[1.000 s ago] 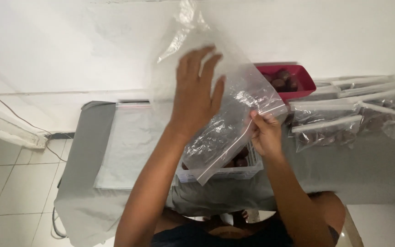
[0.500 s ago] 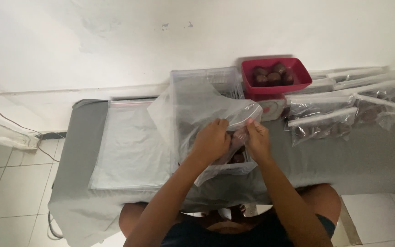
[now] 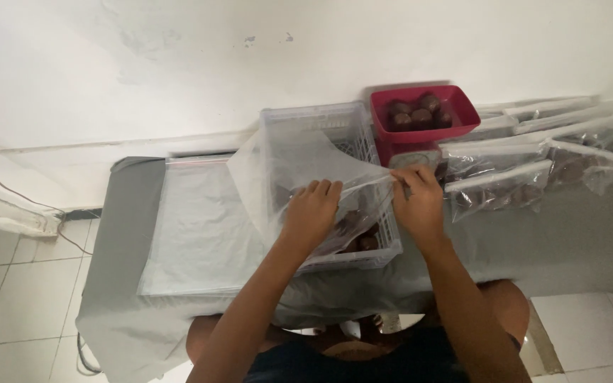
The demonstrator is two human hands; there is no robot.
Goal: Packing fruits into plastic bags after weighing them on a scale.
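- The clear plastic bag (image 3: 299,177) is between our two hands, stretched over the white slotted crate (image 3: 321,128) right under them; we judge it is kept taut there so its mouth stays open above the crate.
- Our left hand (image 3: 311,213) is inside or against the bag's lower part, fingers curled down on the film; it seems to press the bag toward the dark round fruits (image 3: 360,237) in the crate's near corner. Whether it grips a fruit through the plastic we cannot tell.
- Our right hand (image 3: 416,202) pinches the bag's rim closed between fingers and thumb, just right of the left hand, pulling the edge sideways.
- Left of our left hand, a flat pile of empty clear bags (image 3: 200,227) lies on the grey-covered worktop (image 3: 576,241), probably kept within easy reach.
- Right of our right hand, filled zip bags (image 3: 505,181) with dark contents lie in overlapping rows, well apart from the empties, so done and undone stay separate as we read it.
- Beyond our right hand, just past the crate, a red tub (image 3: 462,113) holds more dark round fruits and seems to sit on a small scale, partly hidden.
- Farthest off stands the white wall (image 3: 179,64).
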